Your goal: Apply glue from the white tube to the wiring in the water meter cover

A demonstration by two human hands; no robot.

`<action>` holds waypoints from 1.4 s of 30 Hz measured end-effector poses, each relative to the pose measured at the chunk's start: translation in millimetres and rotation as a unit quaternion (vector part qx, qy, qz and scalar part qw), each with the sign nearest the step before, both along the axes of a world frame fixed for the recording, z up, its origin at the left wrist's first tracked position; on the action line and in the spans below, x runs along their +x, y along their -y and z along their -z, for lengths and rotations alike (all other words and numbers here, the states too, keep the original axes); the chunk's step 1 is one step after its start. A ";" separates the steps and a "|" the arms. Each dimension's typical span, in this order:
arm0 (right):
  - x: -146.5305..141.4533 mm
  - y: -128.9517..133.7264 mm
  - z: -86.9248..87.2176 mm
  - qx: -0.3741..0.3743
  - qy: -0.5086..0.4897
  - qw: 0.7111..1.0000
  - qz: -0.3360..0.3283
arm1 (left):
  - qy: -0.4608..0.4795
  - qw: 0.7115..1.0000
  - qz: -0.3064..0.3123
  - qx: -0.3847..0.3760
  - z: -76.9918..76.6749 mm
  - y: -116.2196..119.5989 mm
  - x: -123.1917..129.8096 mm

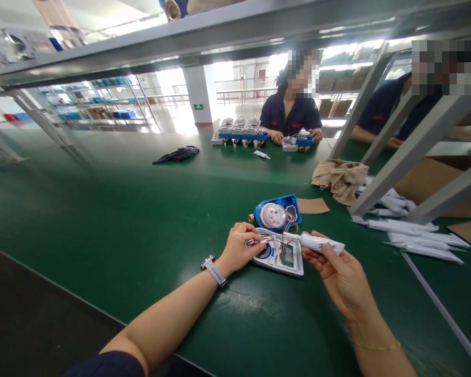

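A white squeeze tube (pixel 322 243) rests in my right hand (pixel 343 277), its thin nozzle pointing left over an open white meter cover (pixel 294 268). The fingers of that hand are closed around the tube. My left hand (pixel 239 246) pinches thin red and black wires (pixel 272 240) above the cover's left part; the fingers partly hide what they grip. Inside the cover lies a small green circuit board (pixel 288 255). Just behind it is a blue water meter (pixel 277 214) with a round dial and brass fitting, joined to the cover by wires.
More white tubes (pixel 419 235) lie in a pile at right, near a beige cloth (pixel 339 178) and a cardboard box (pixel 435 183). Slanted metal supports (pixel 392 157) rise there. Across the green table (pixel 121 209), a co-worker (pixel 292 112) handles a meter; several meters (pixel 241 132) stand beside.
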State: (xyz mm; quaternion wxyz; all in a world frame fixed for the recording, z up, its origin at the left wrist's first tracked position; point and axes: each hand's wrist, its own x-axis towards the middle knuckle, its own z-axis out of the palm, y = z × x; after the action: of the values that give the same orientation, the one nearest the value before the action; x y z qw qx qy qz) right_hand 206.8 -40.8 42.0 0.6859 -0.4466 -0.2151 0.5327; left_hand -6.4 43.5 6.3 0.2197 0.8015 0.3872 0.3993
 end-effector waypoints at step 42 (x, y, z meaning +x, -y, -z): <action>-20.4 11.8 11.1 0.016 0.460 0.888 -0.016 | 0.028 1.000 -0.005 -0.009 -5.5 6.9 -0.7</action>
State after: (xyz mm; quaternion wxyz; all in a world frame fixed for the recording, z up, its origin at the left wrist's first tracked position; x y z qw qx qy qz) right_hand 186.4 -52.6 30.9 0.5085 -0.6268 -0.5223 0.2753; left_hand -7.0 36.6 11.8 0.2357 0.7863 0.3883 0.4188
